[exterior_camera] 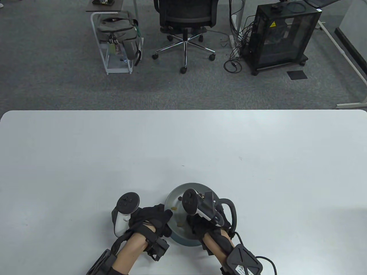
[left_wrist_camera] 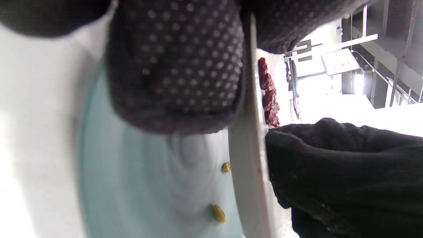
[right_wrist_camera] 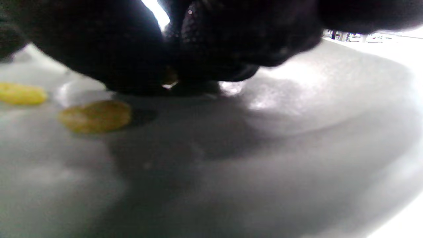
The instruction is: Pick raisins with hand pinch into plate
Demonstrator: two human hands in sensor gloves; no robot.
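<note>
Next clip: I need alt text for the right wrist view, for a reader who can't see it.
Close-up, low over a pale plate: dark gloved fingertips of the right hand press together just above its surface, with a speck of yellow between them that may be a raisin. Two yellow raisins lie on the plate to the left, blurred.

Round grey plate [exterior_camera: 175,197] near the front edge of the white tabletop [exterior_camera: 183,149], a few yellow raisins [exterior_camera: 173,208] in it. Left hand [exterior_camera: 149,222] rests at the plate's left rim; right hand [exterior_camera: 206,223] over its right side, fingers hidden. Office chair [exterior_camera: 185,20] on the floor behind.
</note>
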